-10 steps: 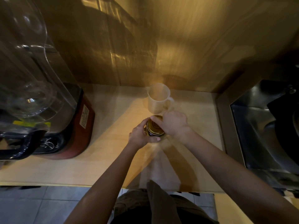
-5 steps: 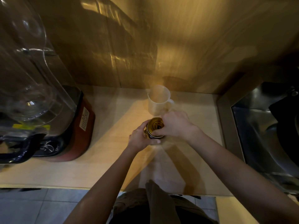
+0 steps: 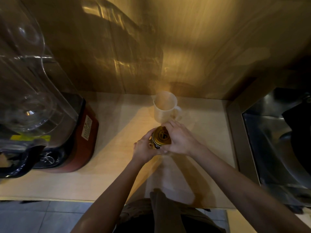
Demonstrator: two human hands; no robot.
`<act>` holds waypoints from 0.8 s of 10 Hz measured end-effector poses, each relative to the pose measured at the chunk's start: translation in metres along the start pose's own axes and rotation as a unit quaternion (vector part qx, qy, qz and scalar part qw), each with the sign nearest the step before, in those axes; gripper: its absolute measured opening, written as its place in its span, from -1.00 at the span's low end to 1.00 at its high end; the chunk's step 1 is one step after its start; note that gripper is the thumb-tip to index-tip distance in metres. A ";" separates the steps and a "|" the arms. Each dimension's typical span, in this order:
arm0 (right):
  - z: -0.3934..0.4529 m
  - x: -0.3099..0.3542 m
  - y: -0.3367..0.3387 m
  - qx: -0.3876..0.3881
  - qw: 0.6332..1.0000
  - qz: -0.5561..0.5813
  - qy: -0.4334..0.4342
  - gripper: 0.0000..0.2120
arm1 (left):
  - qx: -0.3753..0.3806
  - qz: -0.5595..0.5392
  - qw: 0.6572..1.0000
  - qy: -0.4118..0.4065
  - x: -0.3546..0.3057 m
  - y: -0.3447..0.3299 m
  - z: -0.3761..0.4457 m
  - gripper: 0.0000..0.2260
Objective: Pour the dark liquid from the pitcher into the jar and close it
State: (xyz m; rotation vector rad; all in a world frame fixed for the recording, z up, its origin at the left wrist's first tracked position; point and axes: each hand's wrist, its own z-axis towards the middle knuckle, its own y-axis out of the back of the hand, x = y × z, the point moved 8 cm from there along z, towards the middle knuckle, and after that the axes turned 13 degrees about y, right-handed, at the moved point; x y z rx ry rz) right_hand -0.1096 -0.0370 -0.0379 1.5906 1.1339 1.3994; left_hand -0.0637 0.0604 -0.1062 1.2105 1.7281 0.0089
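Observation:
A small jar (image 3: 155,145) stands on the light wooden counter (image 3: 109,174), mostly hidden by my hands. My left hand (image 3: 143,148) wraps around its body from the left. A gold lid (image 3: 161,135) with a dark printed mark sits on top, and my right hand (image 3: 180,138) grips its rim from the right. The lid looks slightly tilted toward me. Just behind the jar stands the translucent white pitcher (image 3: 165,106), upright, handle to the right, and it looks empty.
A large blender with a clear cover and red base (image 3: 50,128) fills the left of the counter. A steel sink (image 3: 276,148) with a dark pan lies to the right. A wood-panel wall rises behind. The counter's front edge is near my body.
My right hand has turned on the lid, and more of the lid's printed top shows now. My left hand stays on the jar. The pitcher has not moved.

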 end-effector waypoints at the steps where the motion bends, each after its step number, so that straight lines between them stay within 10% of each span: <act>1: -0.005 -0.002 0.001 -0.034 0.998 0.046 -0.013 -0.26 | -0.002 0.004 1.000 -0.010 0.000 0.000 0.001 -0.15; 6: -0.005 -0.015 0.002 -0.076 0.975 0.192 -0.080 -0.01 | 0.055 0.068 0.996 0.002 -0.017 0.008 0.012 0.02; 8: -0.017 -0.036 0.071 -0.186 0.917 0.333 -0.117 -0.47 | 0.122 0.061 0.990 0.027 -0.077 0.049 0.008 -0.36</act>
